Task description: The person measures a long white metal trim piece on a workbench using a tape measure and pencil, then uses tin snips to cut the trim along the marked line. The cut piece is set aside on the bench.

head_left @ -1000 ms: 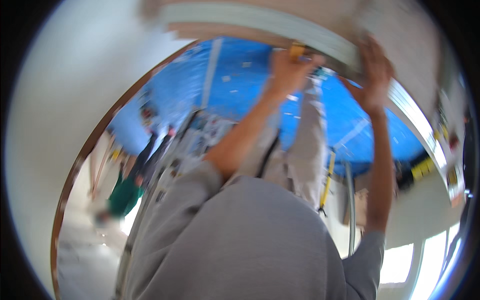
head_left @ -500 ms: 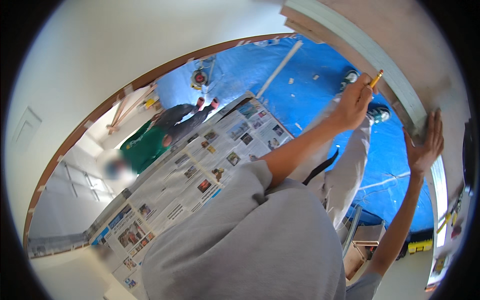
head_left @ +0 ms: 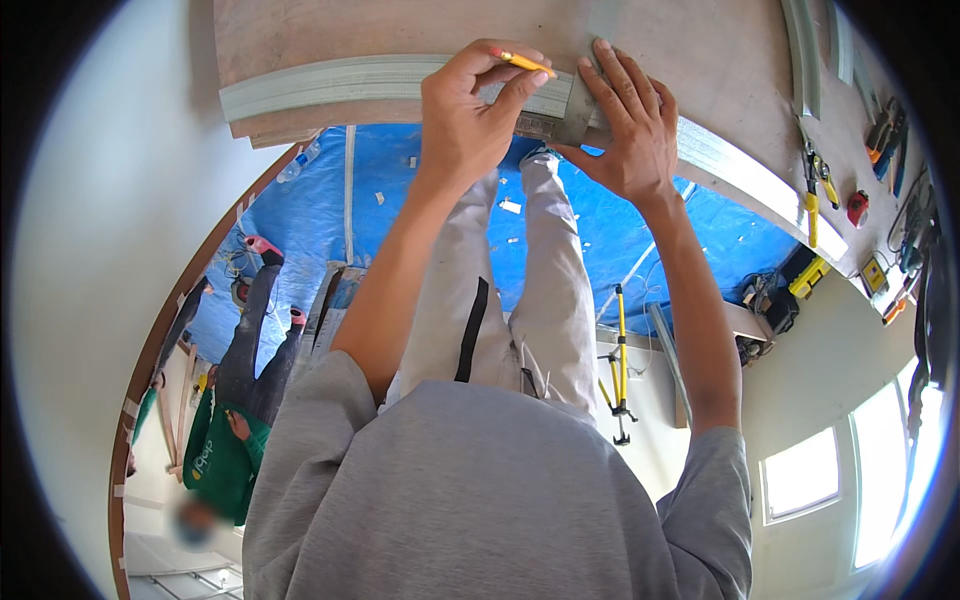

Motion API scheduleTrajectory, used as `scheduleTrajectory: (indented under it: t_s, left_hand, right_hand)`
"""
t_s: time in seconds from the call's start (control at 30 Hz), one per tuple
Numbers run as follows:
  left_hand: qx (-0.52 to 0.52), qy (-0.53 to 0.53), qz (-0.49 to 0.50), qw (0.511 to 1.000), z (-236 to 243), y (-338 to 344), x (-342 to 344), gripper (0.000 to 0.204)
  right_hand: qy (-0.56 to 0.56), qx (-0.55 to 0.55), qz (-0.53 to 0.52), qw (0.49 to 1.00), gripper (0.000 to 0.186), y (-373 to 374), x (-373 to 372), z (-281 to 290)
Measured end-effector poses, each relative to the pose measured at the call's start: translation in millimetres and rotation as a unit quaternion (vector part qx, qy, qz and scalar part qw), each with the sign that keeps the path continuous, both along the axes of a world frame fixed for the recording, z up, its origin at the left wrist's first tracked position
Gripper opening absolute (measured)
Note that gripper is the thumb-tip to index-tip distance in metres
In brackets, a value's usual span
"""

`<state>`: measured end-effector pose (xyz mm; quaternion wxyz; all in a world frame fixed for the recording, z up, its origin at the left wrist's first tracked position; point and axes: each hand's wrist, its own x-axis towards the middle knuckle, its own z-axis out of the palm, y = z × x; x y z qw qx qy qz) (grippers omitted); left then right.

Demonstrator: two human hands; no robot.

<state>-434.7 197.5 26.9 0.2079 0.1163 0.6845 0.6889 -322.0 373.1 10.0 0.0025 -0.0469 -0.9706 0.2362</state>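
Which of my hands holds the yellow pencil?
Your bare left hand: it grips the slim yellow pencil, while your right hand lies spread over the silvery ribbed metal strip.

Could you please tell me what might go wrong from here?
The flat grey metal strip at the right hand might slide along the ribbed silvery metal channel if bumped. The slim yellow pencil with a reddish end could slip from the left hand. The yellow-handled metal hand tool near the edge of the brownish flat board might get knocked off.

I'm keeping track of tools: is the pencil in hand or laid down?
In hand: the left hand holds the pencil between thumb and fingers.
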Motion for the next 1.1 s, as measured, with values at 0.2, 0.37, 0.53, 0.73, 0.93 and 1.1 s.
scheduleTrajectory:
  t_s: [0.2, 0.37, 0.53, 0.73, 0.93, 1.1]
  left_hand:
    - [-0.018, 0.044, -0.032, 0.998, -18.7, 8.5, 0.1, 0.013]
    - [-0.034, 0.061, -0.046, 0.996, -20.9, 9.7, 2.4, 0.012]
    - [-0.024, 0.075, -0.029, 0.996, -23.1, 12.9, 2.6, 0.008]
    - [-0.033, 0.093, -0.032, 0.995, -22.3, 13.6, 3.9, 0.007]
    - [-0.033, 0.099, -0.033, 0.994, -19.9, 14.4, 2.5, 0.006]
    - [-0.024, 0.096, -0.029, 0.995, -20.4, 15.4, 3.1, 0.006]
  right_hand:
    - [0.018, -0.005, -0.006, 1.0, 0.101, -1.5, -0.8, 3.6]
    - [0.025, -0.01, -0.006, 1.0, 0.102, -1.4, -1.7, 4.5]
    - [0.022, -0.006, -0.006, 1.0, 0.102, -1.4, -0.8, 3.4]
    - [0.029, -0.007, -0.004, 1.0, 0.102, -0.7, -0.5, 1.8]
    - [0.035, -0.009, -0.005, 0.999, 0.102, -0.1, 0.9, -0.5]
    - [0.035, -0.008, -0.004, 0.999, 0.103, -0.9, -0.7, 0.5]
